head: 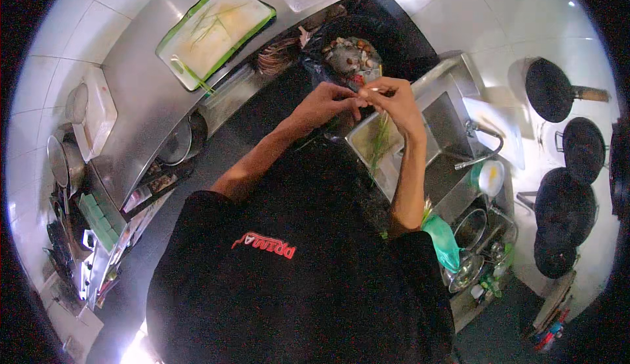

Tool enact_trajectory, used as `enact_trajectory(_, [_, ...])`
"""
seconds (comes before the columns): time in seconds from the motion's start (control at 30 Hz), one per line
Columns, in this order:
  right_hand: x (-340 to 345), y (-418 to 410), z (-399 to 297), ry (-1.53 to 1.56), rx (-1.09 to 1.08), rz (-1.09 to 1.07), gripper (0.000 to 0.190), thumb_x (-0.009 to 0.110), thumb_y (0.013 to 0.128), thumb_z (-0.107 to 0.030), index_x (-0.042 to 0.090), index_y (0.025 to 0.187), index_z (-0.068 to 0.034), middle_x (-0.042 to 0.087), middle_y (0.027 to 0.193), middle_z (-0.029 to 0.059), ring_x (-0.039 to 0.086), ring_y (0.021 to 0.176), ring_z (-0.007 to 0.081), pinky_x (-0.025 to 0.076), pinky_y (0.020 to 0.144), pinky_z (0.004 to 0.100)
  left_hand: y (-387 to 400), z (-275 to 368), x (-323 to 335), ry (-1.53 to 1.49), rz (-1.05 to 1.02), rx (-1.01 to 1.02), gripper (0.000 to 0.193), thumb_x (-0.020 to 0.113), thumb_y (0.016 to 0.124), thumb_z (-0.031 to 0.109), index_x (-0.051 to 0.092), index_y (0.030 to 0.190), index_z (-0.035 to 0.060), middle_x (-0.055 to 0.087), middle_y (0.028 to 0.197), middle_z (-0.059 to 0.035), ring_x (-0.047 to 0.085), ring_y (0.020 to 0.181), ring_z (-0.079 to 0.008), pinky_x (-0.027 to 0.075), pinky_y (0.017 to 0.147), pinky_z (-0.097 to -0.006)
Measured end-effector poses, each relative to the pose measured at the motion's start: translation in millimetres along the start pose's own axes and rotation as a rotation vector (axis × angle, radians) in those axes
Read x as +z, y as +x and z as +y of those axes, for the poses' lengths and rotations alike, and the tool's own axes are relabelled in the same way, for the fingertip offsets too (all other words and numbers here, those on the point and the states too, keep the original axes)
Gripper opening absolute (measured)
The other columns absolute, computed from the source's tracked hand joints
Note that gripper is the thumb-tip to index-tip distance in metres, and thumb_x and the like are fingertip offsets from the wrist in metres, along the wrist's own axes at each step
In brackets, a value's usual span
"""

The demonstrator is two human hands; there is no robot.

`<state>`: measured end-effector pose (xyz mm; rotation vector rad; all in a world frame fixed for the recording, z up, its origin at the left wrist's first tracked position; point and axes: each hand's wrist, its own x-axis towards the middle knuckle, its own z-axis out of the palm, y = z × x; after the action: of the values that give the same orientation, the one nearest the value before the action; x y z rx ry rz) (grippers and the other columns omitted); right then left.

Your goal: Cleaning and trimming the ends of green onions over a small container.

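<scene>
My left hand (pixel 329 103) and my right hand (pixel 391 100) meet fingertip to fingertip near the sink's corner. Between them they pinch a small pale thing, perhaps the end of a spring onion stalk; it is too small to tell. Just beyond the fingers is a black bin bag (pixel 315 63) with food scraps (pixel 352 56) inside. Below my right hand, long green stalks (pixel 380 140) lie in a rectangular metal tray (pixel 362 132) at the sink's edge.
A white cutting board (pixel 216 29) with thin green stalks lies on the steel counter (pixel 142 68) at the upper left. Right of the tray are a steel sink (pixel 445 142) and a curved tap (pixel 499 142). Black pans (pixel 549 88) hang on the right wall. A green plastic bag (pixel 443 241) lies near my right elbow.
</scene>
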<state>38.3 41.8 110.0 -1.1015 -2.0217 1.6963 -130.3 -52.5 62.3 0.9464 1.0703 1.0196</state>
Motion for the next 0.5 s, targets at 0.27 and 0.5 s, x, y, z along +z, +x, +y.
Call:
enact_trajectory(0.27, [-32,-21,13,0.245,0.039,0.196,0.019,0.068,0.082,-0.013,0.067,0.094,0.002,0.064,0.073,0.0059,0.055,0.059,0.0108,0.044,0.057,0.0242,-14,-2,-33,0.097,-0.14,-0.111,0.029,0.061,0.091,0.027,0.071,0.095,0.0003,0.064,0.07,-0.0029,0.057,0.063,-0.0097,0.046,0.061,-0.0225])
enact_trajectory(0.5, [-46,-35,3,0.35,-0.05,0.423,0.019,0.066,0.083,-0.01,0.067,0.095,0.004,0.064,0.073,0.0074,0.054,0.059,0.0108,0.042,0.056,0.0244,-47,-34,-118,0.921,0.03,-0.444,0.031,0.062,0.087,0.028,0.068,0.102,0.0015,0.068,0.077,-0.014,0.068,0.073,-0.029,0.054,0.066,-0.0408])
